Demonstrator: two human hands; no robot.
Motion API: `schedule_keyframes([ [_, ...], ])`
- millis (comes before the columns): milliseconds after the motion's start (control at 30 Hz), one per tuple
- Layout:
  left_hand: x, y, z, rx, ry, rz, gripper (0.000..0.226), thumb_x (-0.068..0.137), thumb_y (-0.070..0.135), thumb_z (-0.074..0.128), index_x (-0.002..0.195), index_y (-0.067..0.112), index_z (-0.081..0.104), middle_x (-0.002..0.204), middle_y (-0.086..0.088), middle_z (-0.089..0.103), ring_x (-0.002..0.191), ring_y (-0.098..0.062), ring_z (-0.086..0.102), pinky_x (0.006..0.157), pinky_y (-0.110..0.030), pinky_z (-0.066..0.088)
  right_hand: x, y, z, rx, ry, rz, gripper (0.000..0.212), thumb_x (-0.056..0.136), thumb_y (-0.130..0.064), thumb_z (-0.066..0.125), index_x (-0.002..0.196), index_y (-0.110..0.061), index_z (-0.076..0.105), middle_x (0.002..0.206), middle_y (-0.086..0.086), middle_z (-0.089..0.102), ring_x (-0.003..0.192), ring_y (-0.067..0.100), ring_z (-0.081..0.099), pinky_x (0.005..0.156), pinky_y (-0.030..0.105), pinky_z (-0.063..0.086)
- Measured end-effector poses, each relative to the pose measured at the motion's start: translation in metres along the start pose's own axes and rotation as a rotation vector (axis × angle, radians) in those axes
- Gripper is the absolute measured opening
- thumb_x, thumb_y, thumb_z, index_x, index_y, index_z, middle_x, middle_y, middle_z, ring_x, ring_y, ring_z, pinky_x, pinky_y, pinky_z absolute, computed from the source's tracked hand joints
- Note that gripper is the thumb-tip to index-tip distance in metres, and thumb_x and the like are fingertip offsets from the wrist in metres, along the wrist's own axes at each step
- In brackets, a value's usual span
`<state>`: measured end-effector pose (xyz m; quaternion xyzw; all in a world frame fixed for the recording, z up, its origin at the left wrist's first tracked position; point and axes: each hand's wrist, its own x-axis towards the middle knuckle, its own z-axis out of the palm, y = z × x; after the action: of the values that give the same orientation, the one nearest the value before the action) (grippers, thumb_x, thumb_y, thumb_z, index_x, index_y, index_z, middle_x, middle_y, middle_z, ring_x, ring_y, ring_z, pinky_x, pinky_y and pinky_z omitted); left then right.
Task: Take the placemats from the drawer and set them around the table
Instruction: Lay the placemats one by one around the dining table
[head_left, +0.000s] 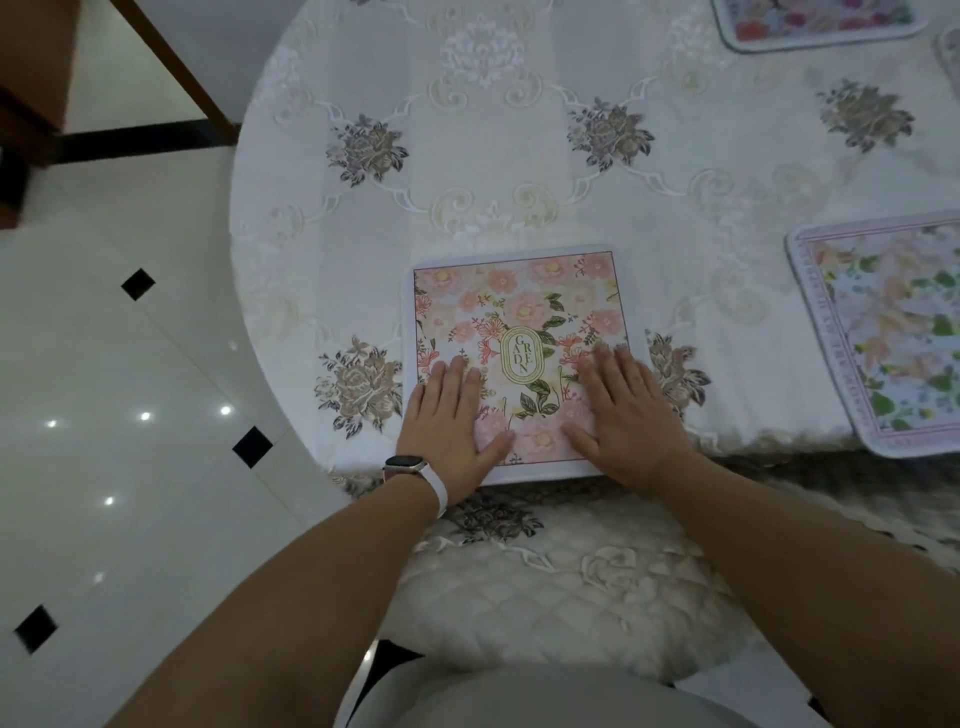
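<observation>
One square placemat — pink florals

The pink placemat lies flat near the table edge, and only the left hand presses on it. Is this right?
Not quite. The head view shows both hands flat on the pink placemat: the left hand and the right hand. The rest is right.

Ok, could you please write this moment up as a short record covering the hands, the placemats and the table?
table: round, white embroidered cloth
left hand: flat on the pink placemat, near-left part; watch on wrist
right hand: flat on the same mat, near-right part
pink placemat: at the table's near edge
other placemats: floral placemat at right, far placemat top right, both cut off
</observation>
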<state>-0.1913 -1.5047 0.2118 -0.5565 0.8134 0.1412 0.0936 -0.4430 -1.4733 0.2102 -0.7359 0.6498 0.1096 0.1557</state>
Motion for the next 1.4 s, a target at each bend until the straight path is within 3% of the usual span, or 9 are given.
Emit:
schedule_keyframes([
  [133,-0.008,-0.011,-0.006,-0.089,-0.021,-0.086,0.085,0.091,0.072,0.010,0.152,0.020,-0.014,0.158,0.000,-0.024,0.145,-0.017,-0.024,0.119,-0.041,-0.006,-0.004,0.003,-0.007,0.081,-0.029,0.062,0.086,0.091,-0.071,0.001,0.155,-0.015,-0.012,0.160,0.014,-0.021,0.148,0.028,-0.020,0.121,0.042,-0.007],
  [233,-0.011,-0.017,-0.015,-0.140,-0.064,-0.077,0.084,0.093,0.067,0.021,0.153,0.019,-0.011,0.159,0.001,-0.022,0.146,-0.017,-0.019,0.118,-0.039,-0.003,-0.014,0.008,-0.021,0.091,-0.102,0.068,0.080,0.098,-0.062,0.016,0.156,-0.011,-0.006,0.162,0.016,-0.014,0.150,0.032,-0.013,0.123,0.045,0.001],
  [300,-0.010,-0.017,-0.025,-0.172,-0.080,-0.069,0.079,0.093,0.059,0.035,0.154,0.016,0.010,0.162,-0.004,-0.001,0.149,-0.024,0.002,0.120,-0.042,0.013,-0.018,0.013,-0.034,0.094,-0.094,0.053,0.071,0.101,-0.051,0.028,0.156,-0.009,0.013,0.164,0.017,0.003,0.151,0.035,0.004,0.122,0.047,0.014],
  [367,-0.011,-0.016,-0.040,-0.222,-0.064,-0.077,0.060,0.090,0.053,0.041,0.139,0.018,0.039,0.144,-0.007,0.041,0.132,-0.029,0.041,0.105,-0.042,0.040,-0.021,0.017,-0.048,0.082,-0.074,0.032,0.057,0.099,-0.045,0.034,0.144,-0.010,0.038,0.153,0.015,0.033,0.141,0.034,0.031,0.115,0.049,0.029],
  [467,-0.018,-0.010,-0.065,-0.234,-0.001,-0.044,0.051,0.089,0.049,0.044,0.132,0.023,0.046,0.126,-0.001,0.058,0.112,-0.025,0.055,0.090,-0.040,0.049,-0.028,0.023,-0.076,0.123,-0.056,0.075,0.046,0.097,-0.043,0.038,0.131,-0.014,0.050,0.128,0.006,0.053,0.116,0.026,0.054,0.094,0.040,0.047],
  [567,-0.023,0.001,-0.087,-0.145,0.091,0.040,0.049,0.095,0.039,0.048,0.139,0.019,0.047,0.136,-0.004,0.055,0.122,-0.026,0.051,0.099,-0.040,0.043,-0.034,0.028,-0.100,0.152,0.047,0.084,0.048,0.097,-0.044,0.042,0.135,-0.017,0.050,0.128,0.004,0.056,0.111,0.023,0.056,0.090,0.038,0.049],
  [800,-0.037,0.028,-0.123,0.025,0.222,0.108,0.064,0.087,0.059,0.026,0.136,0.026,0.049,0.137,0.003,0.055,0.125,-0.022,0.050,0.109,-0.050,0.031,-0.046,0.033,-0.141,0.090,0.196,-0.051,0.054,0.094,-0.052,0.041,0.136,-0.020,0.049,0.127,0.002,0.057,0.110,0.023,0.054,0.088,0.039,0.049],
  [1133,-0.070,0.029,-0.142,0.017,0.221,0.066,0.069,0.085,0.062,0.015,0.140,0.029,0.043,0.147,0.002,0.043,0.136,-0.020,0.038,0.116,-0.049,0.019,-0.074,0.011,-0.164,0.067,0.233,-0.115,0.058,0.097,-0.053,0.037,0.144,-0.020,0.044,0.142,0.002,0.049,0.126,0.024,0.047,0.098,0.040,0.044],
  [1400,-0.075,0.021,-0.157,0.003,0.246,0.257,0.064,0.088,0.054,0.021,0.138,0.023,0.047,0.145,-0.003,0.046,0.132,-0.024,0.042,0.108,-0.043,0.034,-0.113,-0.014,-0.162,0.097,0.288,0.053,0.054,0.096,-0.051,0.039,0.141,-0.022,0.047,0.141,0.000,0.051,0.125,0.022,0.048,0.099,0.040,0.044],
])
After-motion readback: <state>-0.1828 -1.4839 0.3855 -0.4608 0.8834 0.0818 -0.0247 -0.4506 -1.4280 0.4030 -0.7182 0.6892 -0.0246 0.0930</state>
